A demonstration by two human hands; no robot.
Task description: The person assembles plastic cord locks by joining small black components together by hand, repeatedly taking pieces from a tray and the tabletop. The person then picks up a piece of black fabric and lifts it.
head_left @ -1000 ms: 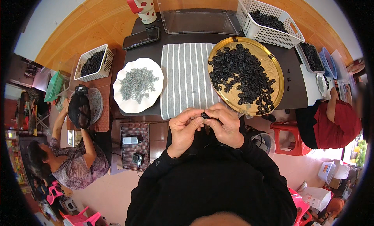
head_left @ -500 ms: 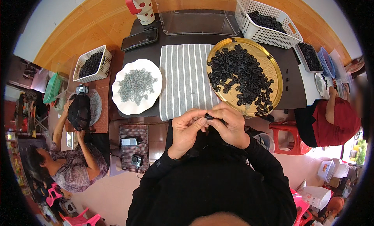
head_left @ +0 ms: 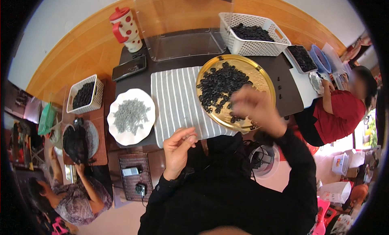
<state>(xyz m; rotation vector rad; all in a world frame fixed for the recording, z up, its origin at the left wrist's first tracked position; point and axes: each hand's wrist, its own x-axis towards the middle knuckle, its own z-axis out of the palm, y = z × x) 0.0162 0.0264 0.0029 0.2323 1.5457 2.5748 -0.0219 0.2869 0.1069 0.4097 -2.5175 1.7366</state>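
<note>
My right hand (head_left: 254,108) is blurred with motion over the near edge of a round gold tray (head_left: 265,78) heaped with small black rings (head_left: 222,83). The blur hides whether it holds anything. My left hand (head_left: 179,149) hovers at the table's front edge, just below a grey-striped cloth (head_left: 176,98). Its fingers are loosely curled and apart, and nothing shows in them. A scalloped white plate (head_left: 114,130) of small grey pieces (head_left: 130,113) lies left of the cloth.
At the back stand a white basket (head_left: 259,45) of black rings, a clear plastic bin (head_left: 182,44), a red-and-white spotted jug (head_left: 126,28) and a dark phone (head_left: 129,68). Another basket (head_left: 86,95) sits left. A person in red (head_left: 338,113) works at right, another person (head_left: 77,194) at lower left.
My hands were together at my chest, pinching a small black piece. They have parted: the right hand has swung up and right over the gold tray, the left has stayed near my chest.
</note>
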